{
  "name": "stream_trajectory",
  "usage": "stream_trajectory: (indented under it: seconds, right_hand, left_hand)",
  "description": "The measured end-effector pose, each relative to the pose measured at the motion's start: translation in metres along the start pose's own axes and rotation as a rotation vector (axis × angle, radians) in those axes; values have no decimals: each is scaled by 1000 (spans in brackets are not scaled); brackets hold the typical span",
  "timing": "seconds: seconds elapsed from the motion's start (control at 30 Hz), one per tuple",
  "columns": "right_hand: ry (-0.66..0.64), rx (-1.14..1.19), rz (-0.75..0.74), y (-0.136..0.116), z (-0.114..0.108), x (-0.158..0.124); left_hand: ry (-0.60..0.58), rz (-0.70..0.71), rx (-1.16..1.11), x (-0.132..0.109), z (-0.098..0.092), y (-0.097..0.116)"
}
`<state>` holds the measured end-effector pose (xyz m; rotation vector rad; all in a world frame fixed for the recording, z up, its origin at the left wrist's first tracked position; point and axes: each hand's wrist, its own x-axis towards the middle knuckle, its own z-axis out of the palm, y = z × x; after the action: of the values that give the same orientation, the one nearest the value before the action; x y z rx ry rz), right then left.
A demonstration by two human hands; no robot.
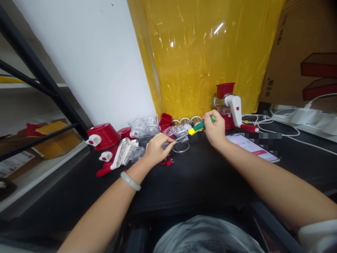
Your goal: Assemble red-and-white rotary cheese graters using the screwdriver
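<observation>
Black tabletop below, we've got a screwdriver between our hands, right hand wrapped round its handle, left hand pinching its tip, probably lining up, so steady aim's needed next.

There is one screwdriver, one phone, one bangle and three loose drums.
</observation>
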<state>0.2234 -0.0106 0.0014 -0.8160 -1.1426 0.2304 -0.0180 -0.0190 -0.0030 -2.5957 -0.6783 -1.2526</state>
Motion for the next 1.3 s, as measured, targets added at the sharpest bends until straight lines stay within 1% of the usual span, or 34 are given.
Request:
stream_trajectory:
  seconds: [0.3, 0.37, 0.43, 0.5, 0.53, 0.6, 0.73, 0.83, 0.9, 0.97, 1.03, 1.13, 1.2, 1.3]
  right_hand:
    - [9, 23, 3, -1, 0, 0]
    - [16, 42, -1, -1, 0, 2]
    - [38, 54, -7, 0, -2, 6]
    - [87, 54, -9, 4, -5, 13]
    - [122, 50, -10, 6, -7, 18]
    - [189, 42, -14, 13, -12, 27]
    - [284, 24, 21, 29, -22, 43]
    - [366, 4, 75, 42, -26, 50]
    - [408, -4, 108, 50, -28, 53]
    - [439, -3, 137, 57, -30, 55]
    - [454, 4, 160, 62, -32, 57]
    - [457, 8, 176, 67, -34, 59]
    - [470, -5, 184, 69, -36, 60]
    - [489, -13, 200, 69, -36, 60]
  left_hand:
    - [-6, -20, 45, 1, -3, 3]
    - [28, -22, 69, 2, -5, 3]
    - [88, -29, 104, 4, -7, 2]
    - [132, -62, 153, 5, -8, 0]
    - [129, -89, 175, 5, -9, -1]
    - [63, -157, 197, 5, -9, -5]
    - [-165, -298, 140, -3, -6, -19]
    - [-255, -365, 63, -9, -3, -27]
    - [-268, -396, 31, -10, -2, -30]
    - [-256, -410, 21, -9, -2, -30]
    - [-243, -411, 31, -7, -3, -27]
    - [-256, -408, 67, -4, -4, -22]
    - [-262, -379, 93, -3, -4, -19]
    - [-240, -287, 166, -1, -6, -13]
